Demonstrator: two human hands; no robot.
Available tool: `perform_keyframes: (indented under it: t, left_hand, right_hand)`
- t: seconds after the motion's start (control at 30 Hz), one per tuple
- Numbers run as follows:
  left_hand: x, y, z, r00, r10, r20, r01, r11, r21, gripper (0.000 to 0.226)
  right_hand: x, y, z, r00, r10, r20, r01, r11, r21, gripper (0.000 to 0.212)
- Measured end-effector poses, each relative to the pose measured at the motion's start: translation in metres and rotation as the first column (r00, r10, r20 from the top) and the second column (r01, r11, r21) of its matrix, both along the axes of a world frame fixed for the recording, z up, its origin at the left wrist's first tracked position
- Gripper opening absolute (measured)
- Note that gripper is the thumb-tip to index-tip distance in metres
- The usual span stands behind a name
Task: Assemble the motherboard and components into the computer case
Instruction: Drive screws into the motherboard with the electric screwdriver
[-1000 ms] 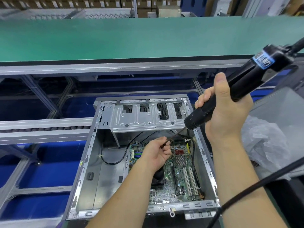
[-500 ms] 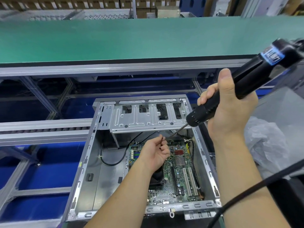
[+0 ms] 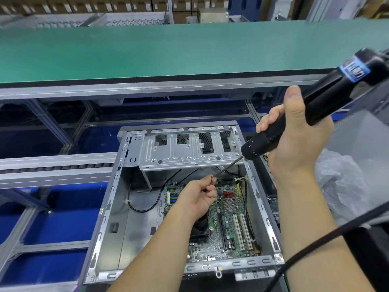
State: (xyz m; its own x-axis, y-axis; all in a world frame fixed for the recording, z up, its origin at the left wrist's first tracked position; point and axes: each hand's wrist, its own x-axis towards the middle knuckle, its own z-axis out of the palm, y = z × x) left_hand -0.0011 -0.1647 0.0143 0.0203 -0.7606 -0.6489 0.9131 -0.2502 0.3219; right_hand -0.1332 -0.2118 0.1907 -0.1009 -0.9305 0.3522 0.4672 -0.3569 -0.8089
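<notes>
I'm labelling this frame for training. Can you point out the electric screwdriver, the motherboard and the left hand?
electric screwdriver (image 3: 320,106), head view, on its black barrel.
motherboard (image 3: 228,232), head view, on the green board near the white slots.
left hand (image 3: 197,199), head view, on the back of the hand.

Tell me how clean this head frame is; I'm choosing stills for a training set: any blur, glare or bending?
Head view: the conveyor belt edge bows from wide-angle distortion; the electric screwdriver label is motion-smeared near the right edge; the motherboard looks sharp; lighting is even and soft, with no strong glare on the computer case.
</notes>
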Motion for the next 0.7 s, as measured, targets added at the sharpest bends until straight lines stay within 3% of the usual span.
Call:
perform_keyframes:
  t: [0.7]
  left_hand:
    - [-0.0014,0.0008,0.003,0.997,-0.02,-0.08,0.019,1.0,-0.015,0.007]
  right_hand:
    - [-0.0007,-0.0056,-0.0078,1.0,0.005,0.013,-0.004,1.0,-0.024,0.029]
